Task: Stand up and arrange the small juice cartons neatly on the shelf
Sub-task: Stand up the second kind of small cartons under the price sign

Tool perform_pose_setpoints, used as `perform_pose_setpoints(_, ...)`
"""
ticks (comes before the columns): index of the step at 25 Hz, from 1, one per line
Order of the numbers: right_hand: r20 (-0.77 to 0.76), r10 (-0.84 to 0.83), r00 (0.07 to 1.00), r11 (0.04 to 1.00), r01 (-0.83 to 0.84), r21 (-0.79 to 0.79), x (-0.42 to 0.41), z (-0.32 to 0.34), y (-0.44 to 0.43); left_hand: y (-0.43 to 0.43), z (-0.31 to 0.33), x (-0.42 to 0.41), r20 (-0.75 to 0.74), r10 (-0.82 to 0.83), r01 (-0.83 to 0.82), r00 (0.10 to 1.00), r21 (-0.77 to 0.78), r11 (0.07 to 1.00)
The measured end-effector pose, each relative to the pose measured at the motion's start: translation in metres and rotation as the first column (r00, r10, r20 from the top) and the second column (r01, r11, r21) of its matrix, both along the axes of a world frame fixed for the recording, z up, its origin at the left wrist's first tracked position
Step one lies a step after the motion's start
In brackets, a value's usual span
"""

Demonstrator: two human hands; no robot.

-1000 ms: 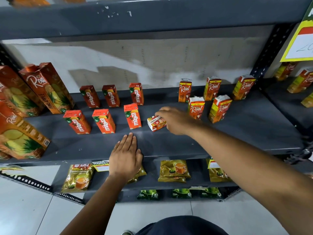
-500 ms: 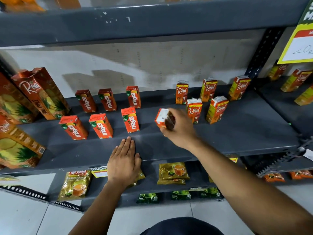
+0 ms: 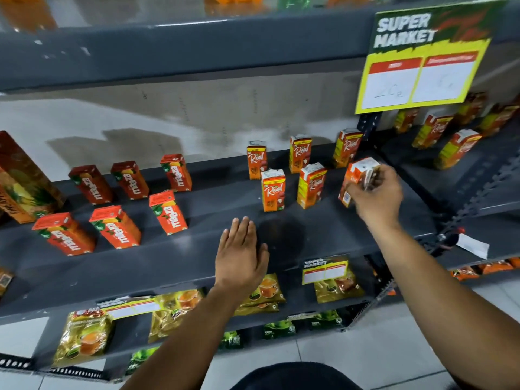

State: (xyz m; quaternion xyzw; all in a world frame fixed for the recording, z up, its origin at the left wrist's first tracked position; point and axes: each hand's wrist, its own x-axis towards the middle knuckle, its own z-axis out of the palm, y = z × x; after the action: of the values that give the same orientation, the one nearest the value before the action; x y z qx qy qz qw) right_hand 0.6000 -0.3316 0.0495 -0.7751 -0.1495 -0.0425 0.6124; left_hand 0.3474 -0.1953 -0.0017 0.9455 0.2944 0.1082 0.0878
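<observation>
Left hand (image 3: 242, 256) lies flat and empty on the shelf (image 3: 168, 266), likely bracing. Beyond it stand Maaza cartons (image 3: 168, 212) and Real cartons (image 3: 273, 190). Right hand (image 3: 375, 197) grips a Real carton (image 3: 357, 175) tilted, apparently to complete the front row.

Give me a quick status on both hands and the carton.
Left hand flat on the shelf edge, empty. Right hand gripping a Real juice carton, tilted, at the front row's right end. Nothing blocking.
</observation>
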Motion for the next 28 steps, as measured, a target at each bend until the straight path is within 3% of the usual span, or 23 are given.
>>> perform_pose_setpoints(4, -0.045, -0.009, 0.999, 1.0, 0.009, 0.0, 0.034, -0.014, 0.012, 0.0, -0.007, 0.014, -0.062, 0.098, -0.098, 0.993, 0.005, 0.995)
perform_pose_setpoints(10, -0.011, 0.014, 1.0, 1.0, -0.014, -0.004, 0.032, -0.03, 0.01, -0.001, -0.008, 0.013, -0.134, 0.098, -0.096, 0.986, 0.021, 0.995)
perform_pose_setpoints(12, 0.084, 0.062, 0.994, 0.997, -0.059, -0.041, 0.039, -0.019, 0.001, -0.002, -0.008, 0.013, -0.145, 0.097, -0.095, 0.985, 0.021, 0.995)
perform_pose_setpoints(13, 0.197, 0.139, 0.971, 0.984, -0.112, -0.142, 0.048, -0.009, -0.004, -0.002, -0.008, 0.013, -0.148, 0.093, -0.09, 0.985, 0.021, 0.996)
perform_pose_setpoints(15, 0.366, 0.427, 0.827, 0.852, -0.231, -0.47, 0.074, 0.017, -0.011, -0.001, -0.009, 0.014, -0.153, 0.089, -0.087, 0.984, 0.022, 0.996)
perform_pose_setpoints(17, 0.255, 0.684, 0.684, 0.598, -0.324, -0.733, 0.093, 0.041, -0.013, 0.0, -0.01, 0.015, -0.159, 0.096, -0.092, 0.983, 0.034, 0.995)
perform_pose_setpoints(18, 0.171, 0.731, 0.661, 0.496, -0.341, -0.798, 0.098, 0.048, -0.014, 0.0, -0.01, 0.015, -0.163, 0.097, -0.092, 0.982, 0.038, 0.995)
perform_pose_setpoints(20, 0.12, 0.724, 0.679, 0.423, -0.3, -0.855, 0.101, 0.054, -0.011, 0.0, -0.01, 0.015, -0.167, 0.096, -0.09, 0.981, 0.039, 0.995)
perform_pose_setpoints(23, 0.138, 0.645, 0.751, 0.436, -0.213, -0.875, 0.097, 0.058, -0.005, 0.001, -0.012, 0.015, -0.157, 0.096, -0.09, 0.983, 0.045, 0.995)
perform_pose_setpoints(25, 0.035, 0.619, 0.785, 0.42, -0.293, -0.859, 0.102, 0.063, -0.005, 0.0, -0.012, 0.015, -0.155, 0.097, -0.092, 0.983, 0.045, 0.995)
perform_pose_setpoints(28, -0.146, 0.744, 0.652, 0.251, -0.476, -0.843, 0.107, 0.074, -0.011, 0.0, -0.012, 0.014, -0.156, 0.099, -0.093, 0.983, 0.047, 0.995)
